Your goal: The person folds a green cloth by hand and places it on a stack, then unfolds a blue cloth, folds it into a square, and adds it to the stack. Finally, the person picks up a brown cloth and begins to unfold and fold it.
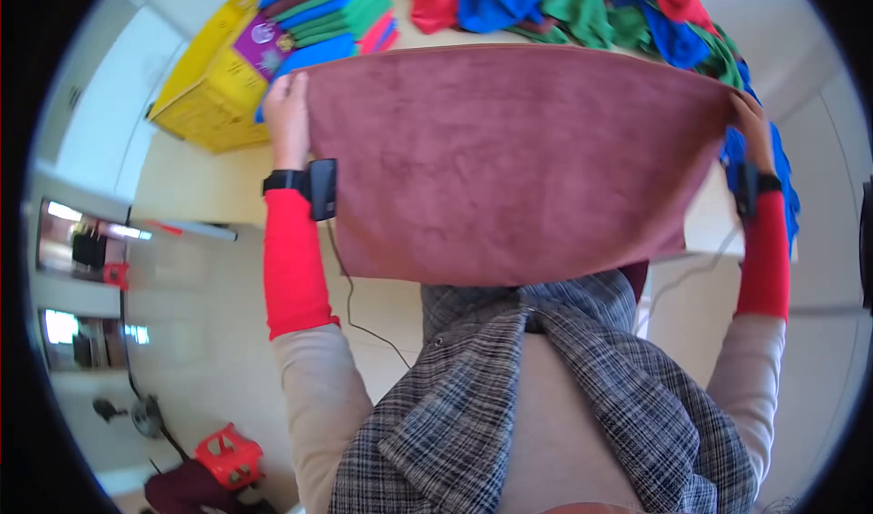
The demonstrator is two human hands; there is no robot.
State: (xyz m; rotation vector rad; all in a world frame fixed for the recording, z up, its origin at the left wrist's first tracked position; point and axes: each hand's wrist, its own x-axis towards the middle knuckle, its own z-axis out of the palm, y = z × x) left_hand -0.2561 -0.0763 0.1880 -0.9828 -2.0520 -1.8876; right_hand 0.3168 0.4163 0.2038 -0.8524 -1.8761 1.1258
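A maroon cloth (518,159) is stretched wide between my two hands, its lower part hanging in front of my lap. My left hand (289,119) grips its upper left corner, fingers closed on the edge. At the upper right corner, my right hand (753,130) pinches the cloth. The cloth hides much of the table behind it. Near my left hand lies a stack of folded blue, green and maroon cloths (332,14).
A yellow box (214,105) stands at the upper left. Crumpled red, blue and green cloths (582,9) lie along the table's far side and right edge (714,219). A red stool (227,455) is on the floor at lower left. Cables hang near both wrists.
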